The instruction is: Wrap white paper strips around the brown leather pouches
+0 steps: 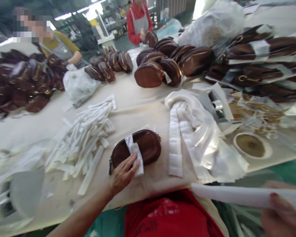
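Note:
A small dark brown leather pouch (151, 148) with a zipper lies on the table in front of me. A white strip (136, 149) runs across its middle, its loose end hanging over the near side. My left hand (123, 172) rests on the strip and the pouch's near edge, fingers stretched out and lying flat. At the lower right, my right hand (282, 209) is blurred by motion. Its fingers are closed on a long white strip (227, 194), which extends leftward past the table's front edge.
Loose white strips (85, 141) are piled left of the pouch. Clear plastic bags (194, 128) and a round tub (251, 144) lie to the right. Brown pouches (149, 75) are stacked behind. Two people stand across the table, one in a red top (133, 28).

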`<action>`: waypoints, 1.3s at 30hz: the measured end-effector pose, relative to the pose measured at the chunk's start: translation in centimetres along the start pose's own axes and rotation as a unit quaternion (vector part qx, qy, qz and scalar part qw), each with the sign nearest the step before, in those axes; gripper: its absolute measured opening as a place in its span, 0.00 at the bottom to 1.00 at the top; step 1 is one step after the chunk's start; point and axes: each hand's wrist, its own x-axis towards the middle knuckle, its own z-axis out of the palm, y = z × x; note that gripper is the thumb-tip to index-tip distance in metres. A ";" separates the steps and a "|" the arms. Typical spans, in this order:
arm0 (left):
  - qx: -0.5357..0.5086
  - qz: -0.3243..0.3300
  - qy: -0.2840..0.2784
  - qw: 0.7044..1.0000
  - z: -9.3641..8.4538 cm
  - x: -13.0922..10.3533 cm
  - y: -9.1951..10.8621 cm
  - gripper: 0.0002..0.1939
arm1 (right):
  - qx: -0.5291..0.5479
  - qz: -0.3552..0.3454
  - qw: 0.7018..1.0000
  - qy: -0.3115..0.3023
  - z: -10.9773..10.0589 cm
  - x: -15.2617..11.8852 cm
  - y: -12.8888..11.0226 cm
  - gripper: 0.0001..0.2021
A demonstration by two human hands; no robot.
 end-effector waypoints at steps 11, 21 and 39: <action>-0.068 -0.023 -0.002 0.997 -1.5 0.7 -0.7 0.22 | 0.366 0.411 0.796 -0.250 21.8 -2.2 -7.1 0.14; -0.045 -0.016 0.016 0.999 -0.6 0.4 0.6 0.23 | 0.363 0.409 0.808 -0.219 22.9 -2.2 -7.1 0.10; -0.037 -0.070 0.081 0.994 0.8 -0.3 1.8 0.14 | -0.038 -0.606 0.728 -0.319 21.3 3.8 -6.2 0.18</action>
